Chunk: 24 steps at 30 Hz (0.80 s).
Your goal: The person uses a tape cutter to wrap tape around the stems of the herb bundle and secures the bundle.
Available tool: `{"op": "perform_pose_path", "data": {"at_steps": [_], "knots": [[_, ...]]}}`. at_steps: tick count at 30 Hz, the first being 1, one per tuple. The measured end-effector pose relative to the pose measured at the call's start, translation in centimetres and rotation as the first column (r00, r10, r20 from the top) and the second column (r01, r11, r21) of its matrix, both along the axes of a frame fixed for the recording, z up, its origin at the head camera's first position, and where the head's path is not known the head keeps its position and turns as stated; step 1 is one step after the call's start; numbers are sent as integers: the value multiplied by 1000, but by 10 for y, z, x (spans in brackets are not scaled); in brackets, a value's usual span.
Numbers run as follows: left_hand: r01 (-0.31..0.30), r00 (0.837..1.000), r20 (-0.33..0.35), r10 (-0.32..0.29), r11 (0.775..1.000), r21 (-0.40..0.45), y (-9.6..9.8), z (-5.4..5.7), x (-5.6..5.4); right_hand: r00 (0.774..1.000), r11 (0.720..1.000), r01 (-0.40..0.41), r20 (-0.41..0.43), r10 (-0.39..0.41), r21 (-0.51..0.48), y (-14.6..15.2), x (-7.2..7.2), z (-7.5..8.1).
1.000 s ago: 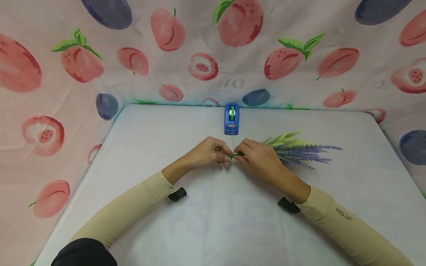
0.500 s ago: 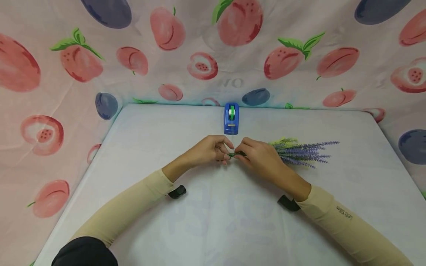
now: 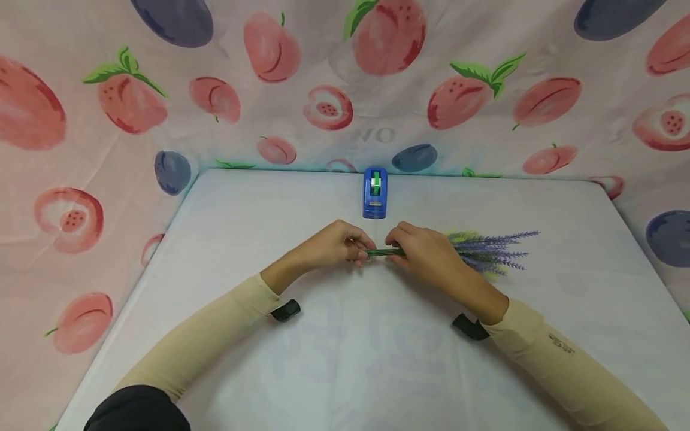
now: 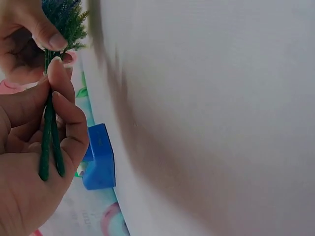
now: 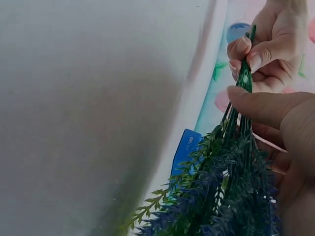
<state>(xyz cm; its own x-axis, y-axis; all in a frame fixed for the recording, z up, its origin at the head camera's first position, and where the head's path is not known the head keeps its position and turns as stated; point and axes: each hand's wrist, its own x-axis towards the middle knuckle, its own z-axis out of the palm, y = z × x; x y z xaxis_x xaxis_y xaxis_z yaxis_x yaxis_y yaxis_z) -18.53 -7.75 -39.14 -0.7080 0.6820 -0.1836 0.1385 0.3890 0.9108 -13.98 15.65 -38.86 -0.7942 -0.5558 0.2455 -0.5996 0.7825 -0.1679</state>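
A bunch of artificial lavender [image 3: 493, 248] with purple and yellow-green sprigs lies across both hands, its flower heads pointing right in the head view. My left hand [image 3: 345, 245] pinches the lower part of the green stems [image 4: 48, 132] between thumb and fingers; two thick stem ends show against the palm in the left wrist view. My right hand [image 3: 428, 254] grips the stems higher up, just below the flowers, its thumb [image 5: 261, 105] laid across them in the right wrist view. A short length of stems is bare between the hands.
A blue tape dispenser [image 3: 375, 193] with a green core stands at the back of the white table [image 3: 259, 203], beyond the hands. Fruit-patterned cloth [image 3: 302, 48] hangs behind the table and along its sides.
My right hand has shifted slightly right along the stems, and the gap between the hands has widened. The flower heads have turned a little and now reach less far right.
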Motion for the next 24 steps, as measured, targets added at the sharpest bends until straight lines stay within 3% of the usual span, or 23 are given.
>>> {"op": "perform_pose_path", "data": {"at_steps": [7, 12, 16, 19, 24], "knots": [[-5, 1000, 30, 5, 1000, 18, -1, -1, -4, 982, 994, -90, -162, 99, 59, 1, -1, -2], [-20, 999, 48, 19, 999, 34, -1, -2, -5, 944, 985, -121, -295, 152, 121, -1, -3, -6], [-18, 998, 58, 15, 999, 46, -2, -2, -7, 920, 986, -111, -362, 151, 128, -2, -5, -9], [-13, 998, 58, 9, 998, 61, -3, -3, -8, 921, 989, -98, -367, 133, 113, -3, -5, -8], [1, 1000, -8, -1, 999, 35, -5, -3, -8, 944, 992, -78, -314, 105, 97, -1, -4, -5]]}}
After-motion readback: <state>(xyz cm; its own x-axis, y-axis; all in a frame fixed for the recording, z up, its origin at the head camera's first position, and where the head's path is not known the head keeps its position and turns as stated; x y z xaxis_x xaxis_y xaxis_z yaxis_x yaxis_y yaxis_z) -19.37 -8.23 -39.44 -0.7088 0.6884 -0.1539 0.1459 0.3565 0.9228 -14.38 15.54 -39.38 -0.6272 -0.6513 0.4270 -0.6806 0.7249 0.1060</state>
